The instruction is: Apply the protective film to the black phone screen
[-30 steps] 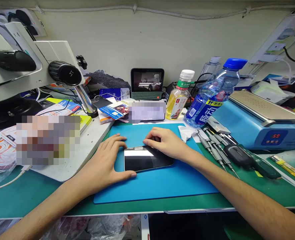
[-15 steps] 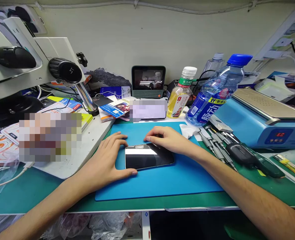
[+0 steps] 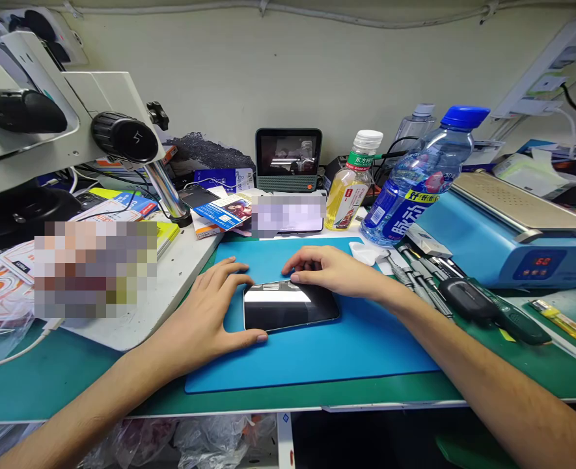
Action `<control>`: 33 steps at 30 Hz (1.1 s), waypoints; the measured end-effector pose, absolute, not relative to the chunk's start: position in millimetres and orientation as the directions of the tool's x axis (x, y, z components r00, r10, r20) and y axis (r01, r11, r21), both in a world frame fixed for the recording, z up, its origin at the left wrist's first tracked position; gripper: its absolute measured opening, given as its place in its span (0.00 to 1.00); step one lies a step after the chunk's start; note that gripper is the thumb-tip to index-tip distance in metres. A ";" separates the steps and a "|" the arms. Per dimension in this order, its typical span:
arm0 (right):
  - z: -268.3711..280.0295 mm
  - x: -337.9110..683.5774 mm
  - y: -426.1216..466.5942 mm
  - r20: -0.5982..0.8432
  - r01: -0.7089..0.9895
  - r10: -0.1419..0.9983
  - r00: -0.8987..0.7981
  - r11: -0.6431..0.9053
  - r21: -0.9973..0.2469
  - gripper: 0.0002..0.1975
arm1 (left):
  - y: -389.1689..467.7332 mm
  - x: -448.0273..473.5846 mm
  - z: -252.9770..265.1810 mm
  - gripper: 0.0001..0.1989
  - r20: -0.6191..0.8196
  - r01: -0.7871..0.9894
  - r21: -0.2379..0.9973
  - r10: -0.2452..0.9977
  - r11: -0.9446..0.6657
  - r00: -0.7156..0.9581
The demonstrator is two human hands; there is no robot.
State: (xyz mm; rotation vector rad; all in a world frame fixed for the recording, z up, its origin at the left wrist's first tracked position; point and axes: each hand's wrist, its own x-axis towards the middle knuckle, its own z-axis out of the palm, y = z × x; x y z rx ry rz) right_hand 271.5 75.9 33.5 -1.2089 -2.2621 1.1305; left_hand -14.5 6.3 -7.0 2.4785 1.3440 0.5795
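A smartphone with a dark, glossy screen lies face up on the blue mat, and a white light reflection crosses its glass. My left hand clasps its left end, the thumb at the near edge and the index finger at the far corner. Over the far long edge, my right hand is curled, its thumb tip at the phone's rim. The index finger bends close to that thumb. Whether anything small is pinched there is hidden.
Left stands a microscope on a white base. Behind the mat are a small display, a tea bottle and a blue-capped bottle. Screwdrivers, a black case and a blue heating plate sit right.
My right thumb has shifted slightly right along the phone's far edge, and its gap to the index finger looks a little wider. My left hand and the phone stay in place.
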 end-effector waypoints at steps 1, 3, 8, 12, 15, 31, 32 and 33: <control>35.7 274.0 76.7 -0.081 0.542 0.802 -0.592 0.321 -0.777 0.14 | 6.4 -14.5 -7.0 0.30 0.219 0.736 0.412 0.843 -0.537 0.491; 40.0 278.8 78.1 -0.100 0.547 0.791 -0.604 0.320 -0.774 0.15 | 6.6 -14.3 -6.7 0.30 0.217 0.735 0.417 0.844 -0.535 0.491; 46.5 288.3 81.5 -0.131 0.572 0.780 -0.613 0.323 -0.754 0.17 | 6.6 -14.1 -5.4 0.30 0.194 0.740 0.411 0.844 -0.532 0.500; 49.1 296.1 85.5 -0.158 0.598 0.778 -0.608 0.319 -0.735 0.18 | 6.5 -14.0 -4.8 0.30 0.199 0.740 0.420 0.849 -0.525 0.489; 50.2 302.8 89.6 -0.171 0.610 0.774 -0.610 0.320 -0.725 0.19 | 6.5 -14.1 -5.0 0.30 0.206 0.736 0.429 0.850 -0.523 0.484; 53.1 309.9 90.0 -0.180 0.655 0.796 -0.578 0.321 -0.684 0.19 | 6.6 -14.7 -5.7 0.30 0.182 0.747 0.411 0.850 -0.523 0.495; 52.6 309.3 89.5 -0.187 0.664 0.801 -0.568 0.312 -0.680 0.20 | 6.5 -14.7 -5.7 0.30 0.182 0.747 0.411 0.850 -0.522 0.494; 52.2 308.7 88.9 -0.194 0.672 0.806 -0.559 0.303 -0.675 0.20 | 6.4 -14.7 -5.8 0.30 0.181 0.748 0.410 0.850 -0.522 0.494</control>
